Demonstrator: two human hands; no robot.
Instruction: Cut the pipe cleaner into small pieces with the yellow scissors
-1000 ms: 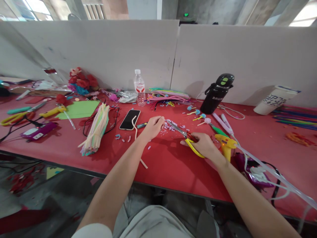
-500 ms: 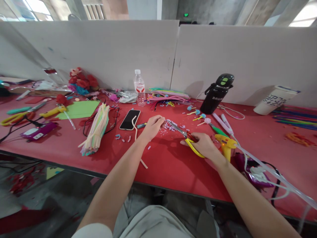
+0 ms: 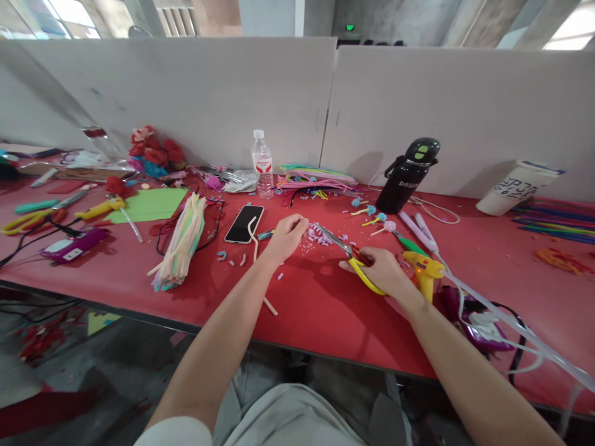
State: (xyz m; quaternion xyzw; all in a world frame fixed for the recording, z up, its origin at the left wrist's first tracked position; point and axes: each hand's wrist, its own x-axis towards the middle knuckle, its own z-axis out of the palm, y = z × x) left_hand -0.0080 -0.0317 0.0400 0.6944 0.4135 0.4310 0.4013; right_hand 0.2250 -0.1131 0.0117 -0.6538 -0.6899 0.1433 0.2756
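Observation:
My right hand (image 3: 379,267) is closed on scissors (image 3: 360,272) with red and yellow handles, whose blades point left toward small lilac cut pieces (image 3: 320,235) on the red table. Just left of the blade tips, my left hand (image 3: 289,236) is closed in a pinch; what its fingertips hold is too small to make out. A cream pipe cleaner (image 3: 255,238) runs from the phone (image 3: 244,224) and passes under my left forearm. Three small pompom pieces with stems, one of them pink (image 3: 389,227), lie beyond the scissors.
A yellow glue gun (image 3: 424,269) stands right of my right hand, with cables beside it. Farther back are a water bottle (image 3: 263,167), a black flask (image 3: 404,179) and a white cup (image 3: 515,188). A pipe-cleaner bundle (image 3: 180,248) lies left, below a grey partition (image 3: 209,99).
My left hand has shifted very slightly. The scissors and my right hand are almost where they were.

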